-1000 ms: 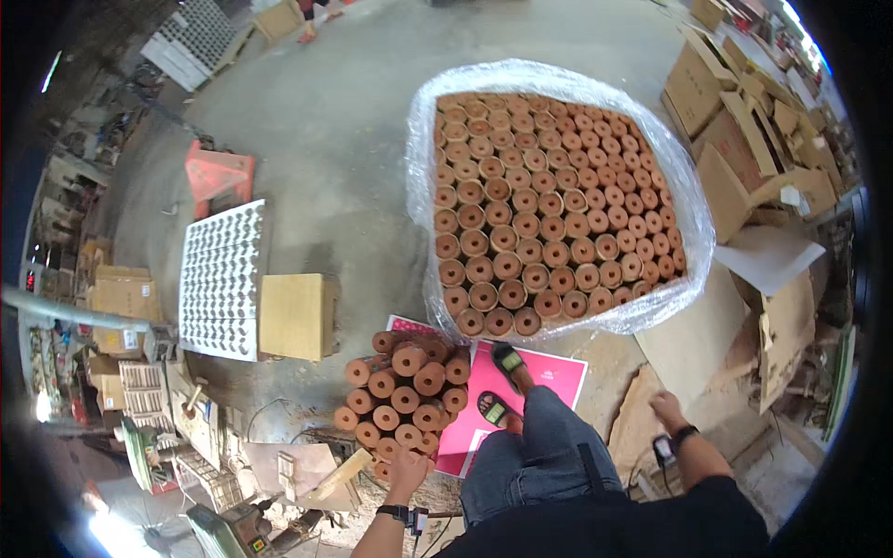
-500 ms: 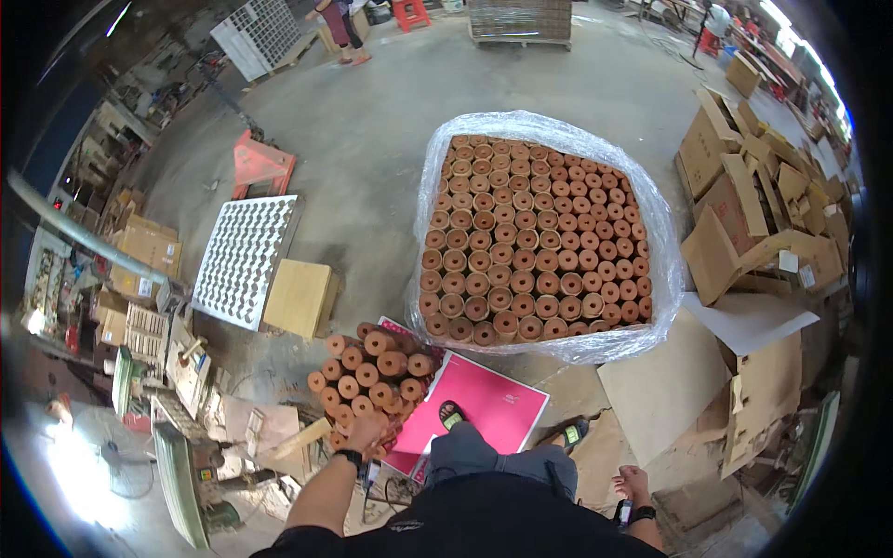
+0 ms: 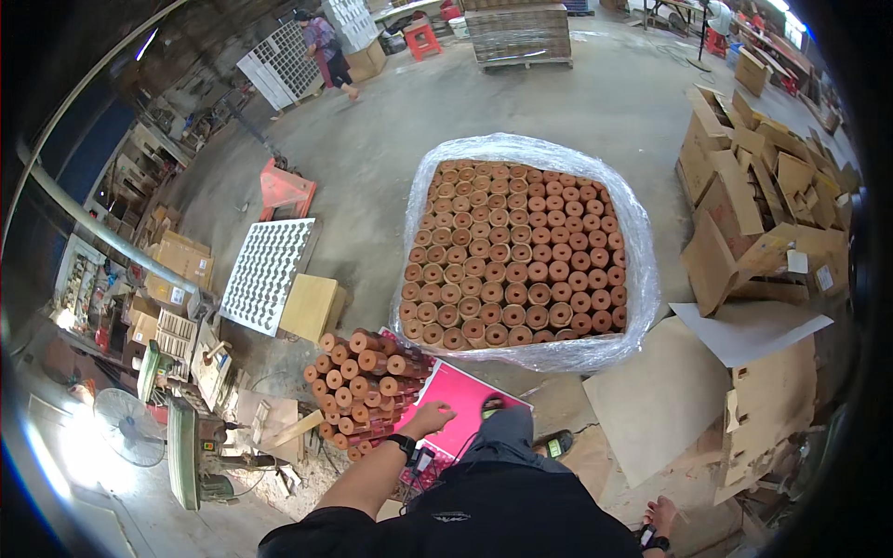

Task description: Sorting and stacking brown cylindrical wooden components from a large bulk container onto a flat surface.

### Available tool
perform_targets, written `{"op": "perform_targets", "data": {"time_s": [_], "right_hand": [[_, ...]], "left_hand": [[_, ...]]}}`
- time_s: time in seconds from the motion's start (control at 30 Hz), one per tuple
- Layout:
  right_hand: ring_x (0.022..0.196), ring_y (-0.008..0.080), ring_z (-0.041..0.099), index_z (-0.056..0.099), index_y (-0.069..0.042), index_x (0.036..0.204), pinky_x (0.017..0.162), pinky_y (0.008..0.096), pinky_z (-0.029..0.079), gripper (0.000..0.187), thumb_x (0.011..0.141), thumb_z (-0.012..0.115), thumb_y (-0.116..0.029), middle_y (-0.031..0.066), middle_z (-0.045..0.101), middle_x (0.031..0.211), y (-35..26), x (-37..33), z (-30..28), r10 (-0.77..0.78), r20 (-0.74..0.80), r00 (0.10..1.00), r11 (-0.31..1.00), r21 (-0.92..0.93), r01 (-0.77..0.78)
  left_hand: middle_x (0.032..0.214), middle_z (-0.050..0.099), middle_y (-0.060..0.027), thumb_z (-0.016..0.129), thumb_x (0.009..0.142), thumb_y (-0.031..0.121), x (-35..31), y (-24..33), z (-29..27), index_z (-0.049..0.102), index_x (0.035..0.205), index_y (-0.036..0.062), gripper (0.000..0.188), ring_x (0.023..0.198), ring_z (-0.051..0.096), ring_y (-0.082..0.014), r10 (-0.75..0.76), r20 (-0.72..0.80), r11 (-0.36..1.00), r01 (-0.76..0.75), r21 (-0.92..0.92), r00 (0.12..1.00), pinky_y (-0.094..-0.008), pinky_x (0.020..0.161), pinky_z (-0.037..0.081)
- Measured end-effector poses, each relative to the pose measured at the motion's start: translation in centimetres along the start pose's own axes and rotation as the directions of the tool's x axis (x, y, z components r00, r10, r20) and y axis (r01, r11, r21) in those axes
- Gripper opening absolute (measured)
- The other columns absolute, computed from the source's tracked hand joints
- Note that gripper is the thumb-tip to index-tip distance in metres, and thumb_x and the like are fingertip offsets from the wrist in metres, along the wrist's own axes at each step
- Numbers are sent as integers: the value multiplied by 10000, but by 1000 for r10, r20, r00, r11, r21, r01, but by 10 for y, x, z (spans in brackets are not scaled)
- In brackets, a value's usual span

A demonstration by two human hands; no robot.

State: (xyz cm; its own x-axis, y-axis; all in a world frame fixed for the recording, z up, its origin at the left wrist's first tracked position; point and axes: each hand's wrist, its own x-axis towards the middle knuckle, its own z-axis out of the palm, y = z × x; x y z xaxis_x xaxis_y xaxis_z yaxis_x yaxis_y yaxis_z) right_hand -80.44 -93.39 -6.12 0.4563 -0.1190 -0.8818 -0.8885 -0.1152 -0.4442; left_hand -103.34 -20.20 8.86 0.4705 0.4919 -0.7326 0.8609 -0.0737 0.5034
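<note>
My left hand hovers over the bright pink sheet, just right of a stack of reddish-brown cylinders with holes in their ends. Its fingers are loosely apart and nothing shows in them. The stacked cylinders lie on their sides, end faces toward the left. Low at my right side hangs my right hand, loosely open and empty, nearest to the brown paper sheet on the floor. Ahead stands a large plastic-wrapped block of similar cylinders, packed upright in rows.
A white panel with rows of cutouts and a tan box lie left of the block. Behind them is a red pallet jack. Torn cartons pile up at right. Green machines stand at left. Someone walks far off.
My left hand has left the stacked cylinders and moved right, over the pink sheet. My view has shifted, and my right hand sits lower. The distant person shows more fully.
</note>
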Motion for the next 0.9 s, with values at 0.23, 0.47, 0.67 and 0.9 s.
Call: {"op": "perform_targets", "data": {"time_s": [0.23, 0.47, 0.67, 0.9], "right_hand": [[563, 225, 477, 525, -212, 914, 403, 376, 358, 48, 962, 531, -207, 101, 554, 857, -3, 6, 42, 113, 156, 981, 979, 150, -137], [582, 181, 514, 549, -95, 938, 468, 330, 459, 88, 956, 596, -168, 87, 558, 821, -119, -75, 94, 63, 186, 981, 992, 94, -81], [472, 179, 521, 547, -151, 1099, 363, 298, 389, 160, 982, 582, -256, 93, 605, 818, -163, -59, 82, -102, -58, 993, 994, -53, 99], [512, 195, 597, 561, -115, 1178, 400, 309, 460, 265, 971, 604, -275, 117, 656, 859, -212, -58, 103, -91, 100, 991, 964, -241, 113]], "left_hand": [[817, 675, -104, 705, 887, 311, 42, 15, -9, 662, 1104, -16, 395, 606, 670, -176, -127, -107, 987, 115, -111, 986, -314, 517, 559], [806, 640, -68, 703, 875, 296, 99, 66, 8, 628, 1165, 18, 409, 600, 652, -171, -147, -66, 954, 124, -271, 987, -302, 503, 540], [1128, 654, -216, 743, 829, 328, 129, 110, 12, 169, 1564, 105, 959, 890, 691, -332, 124, -179, 992, -126, -2, 976, -400, 738, 568], [1384, 491, -369, 770, 797, 327, 122, 137, 6, -110, 1580, 122, 1196, 1175, 597, -457, 42, -13, 997, -42, 63, 999, -426, 951, 510]]}}
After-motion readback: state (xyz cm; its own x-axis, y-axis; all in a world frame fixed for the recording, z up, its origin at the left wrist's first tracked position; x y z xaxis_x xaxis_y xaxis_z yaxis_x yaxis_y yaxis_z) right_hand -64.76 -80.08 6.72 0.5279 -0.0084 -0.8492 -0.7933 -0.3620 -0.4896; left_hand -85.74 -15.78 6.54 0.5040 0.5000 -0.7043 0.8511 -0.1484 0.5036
